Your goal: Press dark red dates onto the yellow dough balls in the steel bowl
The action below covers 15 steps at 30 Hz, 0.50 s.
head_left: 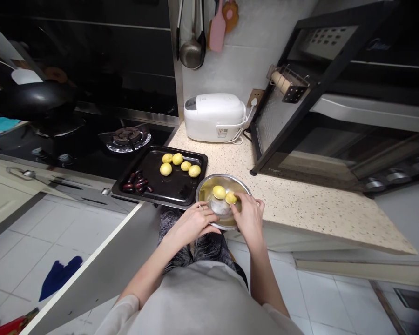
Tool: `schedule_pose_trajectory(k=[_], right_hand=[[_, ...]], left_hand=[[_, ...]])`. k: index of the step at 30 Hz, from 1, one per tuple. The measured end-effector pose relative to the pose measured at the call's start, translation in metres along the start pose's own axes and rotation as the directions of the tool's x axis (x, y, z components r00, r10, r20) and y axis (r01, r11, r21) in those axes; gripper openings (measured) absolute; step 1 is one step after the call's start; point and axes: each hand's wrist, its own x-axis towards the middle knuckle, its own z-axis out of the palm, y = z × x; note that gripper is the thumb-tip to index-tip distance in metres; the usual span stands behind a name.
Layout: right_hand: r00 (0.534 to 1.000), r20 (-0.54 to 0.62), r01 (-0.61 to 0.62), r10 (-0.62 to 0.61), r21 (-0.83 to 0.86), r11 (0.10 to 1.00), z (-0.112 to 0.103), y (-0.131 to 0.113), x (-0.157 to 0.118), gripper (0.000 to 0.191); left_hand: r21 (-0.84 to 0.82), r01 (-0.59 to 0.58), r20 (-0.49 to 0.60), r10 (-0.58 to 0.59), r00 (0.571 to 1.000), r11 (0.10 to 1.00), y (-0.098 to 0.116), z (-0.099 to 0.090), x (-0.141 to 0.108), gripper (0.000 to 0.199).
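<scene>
A round metal bowl [243, 180] sits at the counter's front edge with two lemons in it. My left hand [197, 221] grips the bowl's near left rim, fingers over the inside and thumb low on the outer side. One lemon [219, 192] lies free in the bowl. The other lemon [231, 198] is pinched between the thumb and fingers of my right hand [248, 213], inside the bowl's right side. Left of the bowl, a black baking tray [153, 163] carries several yellow lemons [165, 169] and a small heap of dark red dates [138, 182].
The tray overlaps the edge of a gas stove [91, 149] bearing a black wok [31, 98]. A white appliance [214, 116] stands behind the bowl, a black rack with an oven [335, 144] to the right. Below left, a cabinet door [101, 260] stands open.
</scene>
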Motion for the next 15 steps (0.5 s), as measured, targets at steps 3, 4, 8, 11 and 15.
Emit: schedule_pose_trajectory(k=[3, 4, 8, 11, 15], right_hand=[[0.999, -0.040, 0.005, -0.003, 0.051, 0.999, -0.002, 0.002, -0.002, 0.022], [0.998, -0.055, 0.011, -0.007, 0.072, 0.997, -0.003, 0.003, -0.003, 0.021], [0.993, -0.114, 0.042, -0.023, 0.165, 0.985, -0.007, 0.003, -0.008, 0.018], [0.989, -0.147, 0.062, -0.031, 0.211, 0.975, -0.007, 0.001, -0.011, 0.016], [0.981, -0.185, 0.102, -0.057, 0.241, 0.965, -0.004, -0.002, -0.015, 0.016]], left_hand=[[-0.051, -0.001, -0.048, -0.001, 0.999, 0.999, -0.003, -0.009, 0.000, 0.037], [-0.068, 0.013, -0.086, -0.019, 0.996, 0.998, -0.006, -0.012, 0.000, 0.034], [-0.071, 0.174, -0.307, -0.187, 0.933, 0.982, -0.034, -0.024, 0.003, 0.033], [-0.018, 0.270, -0.399, -0.254, 0.881, 0.963, -0.068, -0.026, 0.014, 0.037], [0.111, 0.346, -0.329, -0.294, 0.897, 0.932, -0.105, -0.020, 0.034, 0.049]])
